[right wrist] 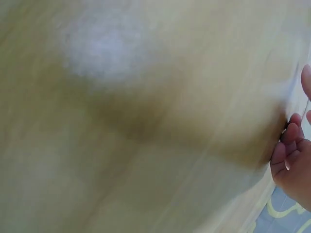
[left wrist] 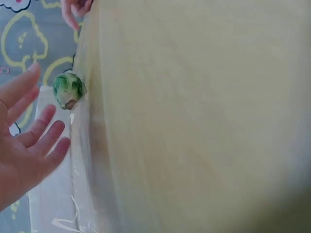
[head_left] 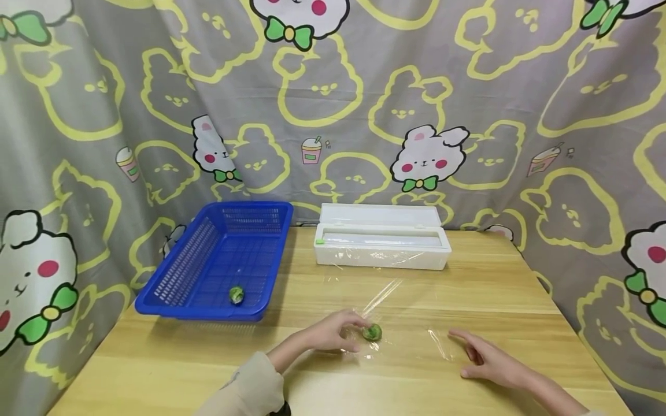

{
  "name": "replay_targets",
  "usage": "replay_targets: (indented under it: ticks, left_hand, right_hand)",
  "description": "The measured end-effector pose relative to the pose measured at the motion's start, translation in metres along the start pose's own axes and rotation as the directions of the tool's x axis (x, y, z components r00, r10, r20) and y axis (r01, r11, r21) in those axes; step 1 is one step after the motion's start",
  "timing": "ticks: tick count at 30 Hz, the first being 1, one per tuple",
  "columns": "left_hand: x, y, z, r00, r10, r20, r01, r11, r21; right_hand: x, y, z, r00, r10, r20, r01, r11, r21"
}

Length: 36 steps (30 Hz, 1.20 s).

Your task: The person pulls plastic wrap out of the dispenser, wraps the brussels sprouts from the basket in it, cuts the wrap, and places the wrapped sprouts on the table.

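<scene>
A green Brussels sprout [head_left: 372, 332] lies on clear plastic wrap [head_left: 385, 294] spread over the table. Beside it, on its left, is my left hand [head_left: 333, 332], fingers spread and thumb apart. The left wrist view shows the sprout [left wrist: 68, 91] just beyond the fingertips [left wrist: 58, 127], its pale cut stem facing down in that view. Over at the film's right side, my right hand [head_left: 489, 358] has its index finger extended and its other fingers loosely bent, holding nothing. In the right wrist view those bent fingers [right wrist: 291, 141] are at the right edge, close to the tabletop.
A white wrap dispenser box [head_left: 382, 257] with its lid raised stands at the back, the film coming from its front. To the left is a blue plastic basket [head_left: 283, 231] with another Brussels sprout [head_left: 236, 295] in it. A patterned curtain [head_left: 333, 104] surrounds the wooden table [head_left: 156, 370].
</scene>
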<state>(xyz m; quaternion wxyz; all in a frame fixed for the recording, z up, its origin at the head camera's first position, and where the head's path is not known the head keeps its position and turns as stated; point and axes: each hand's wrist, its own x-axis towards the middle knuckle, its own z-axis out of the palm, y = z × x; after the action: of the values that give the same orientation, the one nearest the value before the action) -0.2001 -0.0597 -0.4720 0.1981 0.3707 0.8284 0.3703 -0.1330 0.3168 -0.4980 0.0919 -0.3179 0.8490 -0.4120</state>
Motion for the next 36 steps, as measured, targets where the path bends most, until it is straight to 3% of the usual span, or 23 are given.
replay_targets:
  ticks: [4,7,13,17,22,27,33,36]
  left_hand:
    - [-0.010,-0.006,-0.002,0.999,0.000,-0.044,0.000,1.000,0.004]
    - [-0.022,-0.010,-0.006,0.997,-0.036,-0.062,0.040,0.996,0.080]
    - [-0.050,-0.016,-0.020,0.993,-0.105,-0.056,0.117,0.947,0.300]
    - [-0.061,-0.019,-0.024,0.993,-0.103,-0.051,0.115,0.924,0.365]
    - [-0.067,-0.023,-0.026,0.999,-0.044,-0.027,0.051,0.894,0.446]
    - [-0.066,-0.025,-0.027,1.000,-0.010,-0.017,0.016,0.891,0.454]
    - [-0.065,-0.031,-0.024,0.999,0.050,-0.011,-0.037,0.855,0.517]
    - [-0.065,-0.033,-0.023,0.997,0.074,-0.021,-0.051,0.841,0.539]
  right_hand:
    - [0.003,-0.002,0.008,0.995,-0.067,-0.075,0.051,0.978,-0.200]
    - [0.009,-0.006,0.014,0.992,-0.083,-0.098,0.049,0.951,-0.307]
    - [0.012,-0.009,0.014,0.998,-0.041,-0.044,0.025,0.949,-0.313]
    - [0.011,-0.008,0.013,0.994,-0.104,-0.046,0.078,0.918,-0.389]
    - [0.010,-0.004,0.017,0.958,-0.267,-0.109,0.175,0.839,-0.516]
    - [0.014,-0.001,0.022,0.908,-0.399,-0.126,0.246,0.753,-0.610]
    - [0.017,0.000,0.024,0.867,-0.483,-0.124,0.279,0.676,-0.682]
    - [0.018,0.000,0.025,0.865,-0.483,-0.136,0.262,0.666,-0.698]
